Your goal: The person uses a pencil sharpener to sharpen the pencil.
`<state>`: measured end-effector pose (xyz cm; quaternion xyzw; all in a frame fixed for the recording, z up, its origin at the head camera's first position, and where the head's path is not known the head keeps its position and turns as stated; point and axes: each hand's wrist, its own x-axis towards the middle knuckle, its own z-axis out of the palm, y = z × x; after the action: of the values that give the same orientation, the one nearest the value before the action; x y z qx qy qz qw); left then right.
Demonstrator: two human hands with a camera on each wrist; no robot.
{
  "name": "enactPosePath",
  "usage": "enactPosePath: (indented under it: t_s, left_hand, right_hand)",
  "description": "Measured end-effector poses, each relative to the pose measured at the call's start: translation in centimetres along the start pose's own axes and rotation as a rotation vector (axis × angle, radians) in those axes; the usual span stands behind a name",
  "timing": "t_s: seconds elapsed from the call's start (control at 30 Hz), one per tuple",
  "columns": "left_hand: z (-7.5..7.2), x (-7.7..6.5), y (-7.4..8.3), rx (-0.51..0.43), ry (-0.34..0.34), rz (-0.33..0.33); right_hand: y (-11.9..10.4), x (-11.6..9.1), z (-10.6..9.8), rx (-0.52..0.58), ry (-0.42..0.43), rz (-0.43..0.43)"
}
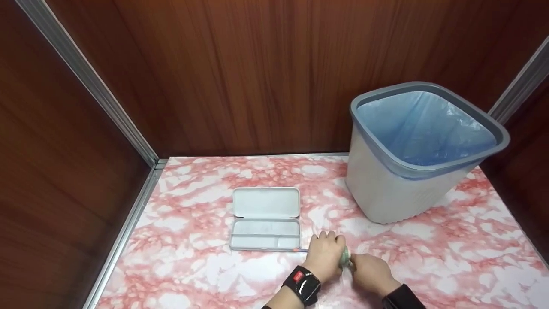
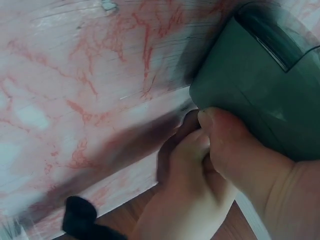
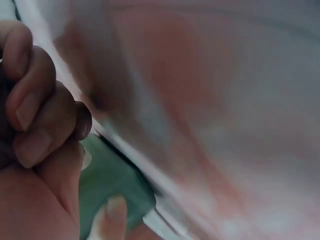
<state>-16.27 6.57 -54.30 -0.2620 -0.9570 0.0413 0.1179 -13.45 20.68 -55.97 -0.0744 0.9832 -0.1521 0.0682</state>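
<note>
The worktop (image 1: pixel 188 274) carries a red-and-white marbled covering; the left wrist view shows fine dark scratch-like lines in it. The landmark is the grey case (image 1: pixel 266 202), lying open with its lid laid back. Its base shows one long compartment at the rear and two in front, the smaller on the right.

Behind the case, beyond the worktop's far edge, stands a back wall (image 1: pixel 257 77) of red-brown wood grain. Similar panels close the sides: the left wall (image 1: pixel 73 163) and the right wall (image 1: pixel 525 180). A metal strip (image 1: pixel 98 86) rises at the corner behind and left of the case. Behind and right of the case, well apart, stands a pale bin (image 1: pixel 386 193) with a grey rim and a blue liner (image 1: pixel 429 133).

The green sharpener (image 1: pixel 345 256) is to the right of the case, near its front corner. The left hand (image 1: pixel 324 256) grips it, wrist banded in black. The right hand (image 1: pixel 371 272), fingers curled, holds its right end; the part gripped is mostly hidden. A pencil (image 1: pixel 303 250) with an orange end extends from the left hand to the case's front right corner; contact there cannot be determined.
</note>
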Motion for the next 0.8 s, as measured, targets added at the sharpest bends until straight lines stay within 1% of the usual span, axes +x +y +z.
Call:
enactPosePath:
  t_s: [0.23,0.3,0.43,0.53,0.8]
  left_hand:
    - [0.0,0.0,-0.2,0.015,-0.005,0.001]
    - [0.1,-0.1,-0.2,0.016,-0.011,0.0]
    - [0.1,-0.1,-0.1,0.012,-0.013,-0.003]
    - [0.1,-0.1,-0.1,0.002,-0.017,-0.005]
    - [-0.2,-0.1,-0.1,-0.002,-0.031,-0.006]
  right_hand:
    - [-0.8,-2.0,-0.4,0.019,0.049,-0.028]
    - [-0.9,-2.5,-0.7,0.037,0.054,-0.027]
    - [-1.3,-3.2,-1.5,0.053,0.098,-0.03]
    - [-1.5,-3.5,-2.1,0.053,0.127,-0.033]
    - [-1.4,-3.1,-2.8,0.109,0.105,-0.006]
